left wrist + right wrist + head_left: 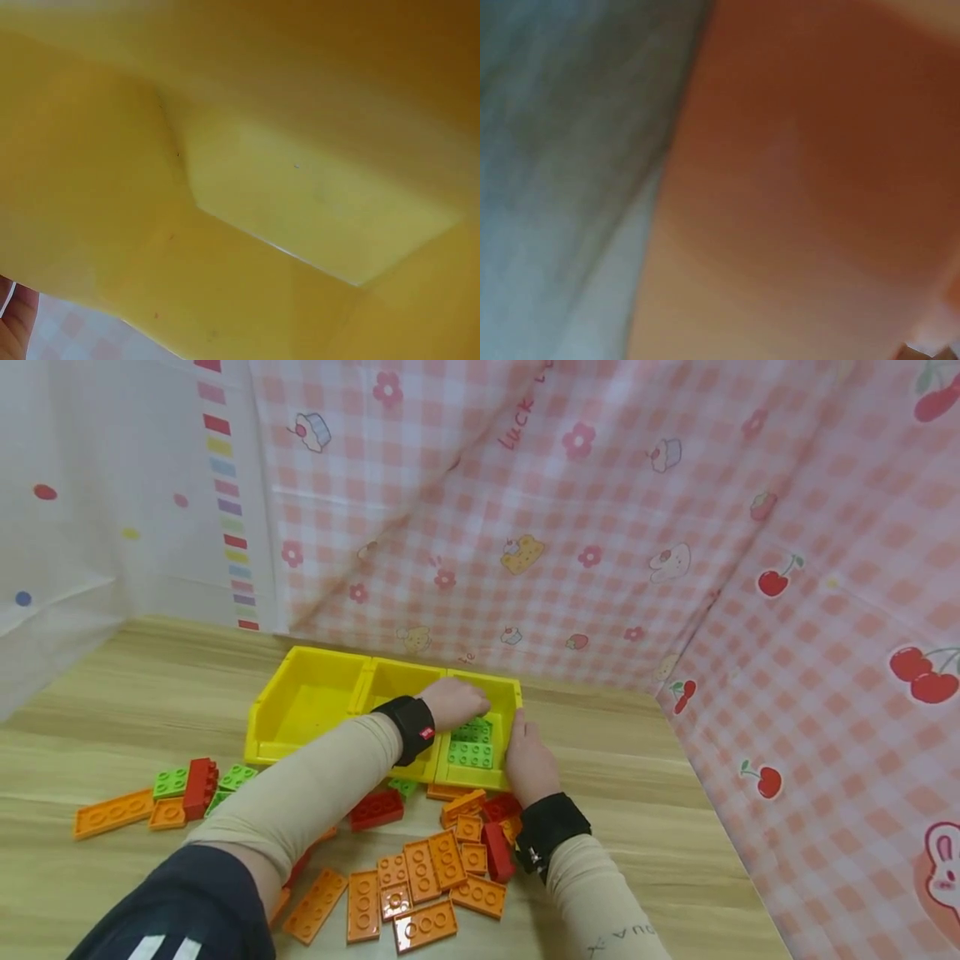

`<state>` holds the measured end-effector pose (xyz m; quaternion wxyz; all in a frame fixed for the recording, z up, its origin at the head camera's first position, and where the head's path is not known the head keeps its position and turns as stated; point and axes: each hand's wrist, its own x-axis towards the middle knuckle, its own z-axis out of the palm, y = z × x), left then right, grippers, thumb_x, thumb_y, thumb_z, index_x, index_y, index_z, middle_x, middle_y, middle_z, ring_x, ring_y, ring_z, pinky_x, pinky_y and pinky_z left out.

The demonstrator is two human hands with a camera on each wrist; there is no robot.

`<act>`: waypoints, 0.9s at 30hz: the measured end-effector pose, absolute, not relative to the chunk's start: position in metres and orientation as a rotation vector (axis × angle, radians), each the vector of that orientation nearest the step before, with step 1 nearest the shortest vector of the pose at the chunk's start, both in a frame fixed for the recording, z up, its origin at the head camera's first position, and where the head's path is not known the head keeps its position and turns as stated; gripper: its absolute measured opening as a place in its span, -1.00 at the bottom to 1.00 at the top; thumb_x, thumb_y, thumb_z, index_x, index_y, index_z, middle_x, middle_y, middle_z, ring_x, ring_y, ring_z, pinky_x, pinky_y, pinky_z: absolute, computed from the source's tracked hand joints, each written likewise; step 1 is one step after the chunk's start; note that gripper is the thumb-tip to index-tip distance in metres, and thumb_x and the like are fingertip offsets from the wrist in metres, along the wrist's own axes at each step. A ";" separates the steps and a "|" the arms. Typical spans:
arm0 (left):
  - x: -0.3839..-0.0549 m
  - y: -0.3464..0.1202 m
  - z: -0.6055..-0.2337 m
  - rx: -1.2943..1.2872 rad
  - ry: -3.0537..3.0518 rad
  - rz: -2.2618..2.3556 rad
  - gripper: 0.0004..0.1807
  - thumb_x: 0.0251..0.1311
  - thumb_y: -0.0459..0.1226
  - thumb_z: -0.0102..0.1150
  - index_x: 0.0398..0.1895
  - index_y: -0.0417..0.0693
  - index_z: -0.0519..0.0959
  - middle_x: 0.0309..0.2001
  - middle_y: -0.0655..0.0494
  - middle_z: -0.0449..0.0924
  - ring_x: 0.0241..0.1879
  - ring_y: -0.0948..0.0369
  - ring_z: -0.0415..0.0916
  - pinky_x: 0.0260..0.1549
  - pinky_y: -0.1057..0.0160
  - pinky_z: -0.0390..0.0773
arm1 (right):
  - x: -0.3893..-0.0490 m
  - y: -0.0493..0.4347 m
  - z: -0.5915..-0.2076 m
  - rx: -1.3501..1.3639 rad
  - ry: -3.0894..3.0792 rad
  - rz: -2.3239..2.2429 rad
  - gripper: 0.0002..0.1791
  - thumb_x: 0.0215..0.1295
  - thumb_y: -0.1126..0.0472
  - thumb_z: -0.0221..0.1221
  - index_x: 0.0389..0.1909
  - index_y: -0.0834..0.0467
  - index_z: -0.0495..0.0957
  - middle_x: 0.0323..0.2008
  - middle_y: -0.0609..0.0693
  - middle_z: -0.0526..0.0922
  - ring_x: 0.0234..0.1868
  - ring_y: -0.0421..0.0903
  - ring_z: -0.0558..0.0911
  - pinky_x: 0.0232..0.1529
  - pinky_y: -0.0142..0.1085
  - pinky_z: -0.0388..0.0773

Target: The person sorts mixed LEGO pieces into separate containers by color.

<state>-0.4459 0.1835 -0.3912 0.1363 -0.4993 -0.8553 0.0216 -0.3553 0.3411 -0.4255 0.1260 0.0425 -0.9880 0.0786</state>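
A yellow bin (300, 700) with three compartments stands at the back of the table. My left hand (452, 703) reaches over the divider into the right-hand compartment, its fingertips hidden behind the hand. Under it, green toy bricks (471, 754) lie on that compartment's floor. The left wrist view looks into a yellow compartment (300, 202), with a bit of a hand at the lower left corner. Against the outside of the bin's right wall rests my right hand (531, 764), fingers pointing away from me. The right wrist view is blurred and mostly filled by skin.
Orange toy bricks (422, 870) and red bricks (377, 810) are spread in front of the bin. To the left lie a red brick (200, 787), green bricks (171, 782) and an orange plate (112, 814). A checked cloth (465, 527) hangs behind the bin and along the right.
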 end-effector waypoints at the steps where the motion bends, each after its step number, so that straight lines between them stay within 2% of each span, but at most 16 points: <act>1: -0.445 0.182 -0.392 -1.441 -2.480 0.065 -0.87 0.22 -0.36 0.12 -0.27 0.00 0.65 -0.30 0.15 0.61 -0.31 0.21 0.54 -0.29 0.26 0.52 | -0.356 0.340 -0.426 0.122 -2.881 0.238 -0.47 0.43 0.31 -0.12 0.35 0.39 0.05 -0.05 0.30 0.41 -0.52 0.04 0.49 -0.42 -0.10 0.53; 5: -0.441 0.174 -0.390 -1.451 -2.477 0.030 -0.85 0.24 -0.35 0.10 -0.23 -0.02 0.66 -0.28 0.13 0.61 -0.28 0.20 0.55 -0.27 0.25 0.53 | -0.357 0.338 -0.427 0.108 -2.892 0.256 -0.47 0.43 0.30 -0.13 0.36 0.37 0.04 -0.05 0.30 0.40 -0.50 0.06 0.50 -0.40 -0.07 0.53; 12: -0.425 0.146 -0.379 -1.481 -2.397 -0.053 -0.86 0.21 -0.41 0.09 -0.29 -0.04 0.63 -0.36 0.16 0.55 -0.34 0.25 0.50 -0.32 0.31 0.48 | -0.359 0.341 -0.428 0.087 -2.922 0.273 -0.43 0.43 0.28 -0.12 0.38 0.36 0.00 -0.01 0.30 0.38 -0.46 0.07 0.50 -0.35 -0.06 0.54; 23: -0.376 0.033 -0.373 -1.428 -2.421 -0.094 -0.90 0.11 -0.40 0.23 -0.30 -0.08 0.63 -0.38 0.15 0.54 -0.37 0.23 0.50 -0.33 0.31 0.51 | -0.356 0.337 -0.429 0.123 -2.942 0.313 -0.42 0.44 0.28 -0.15 0.38 0.40 -0.05 0.04 0.36 0.35 -0.38 0.13 0.52 -0.32 -0.01 0.53; 27: -0.362 -0.010 -0.370 -1.379 -2.463 -0.117 -0.90 0.09 -0.41 0.23 -0.31 -0.09 0.62 -0.40 0.15 0.53 -0.39 0.24 0.49 -0.36 0.30 0.50 | -0.353 0.337 -0.424 0.122 -2.965 0.356 -0.42 0.45 0.28 -0.16 0.37 0.42 -0.08 0.06 0.39 0.32 -0.28 0.19 0.52 -0.23 0.03 0.50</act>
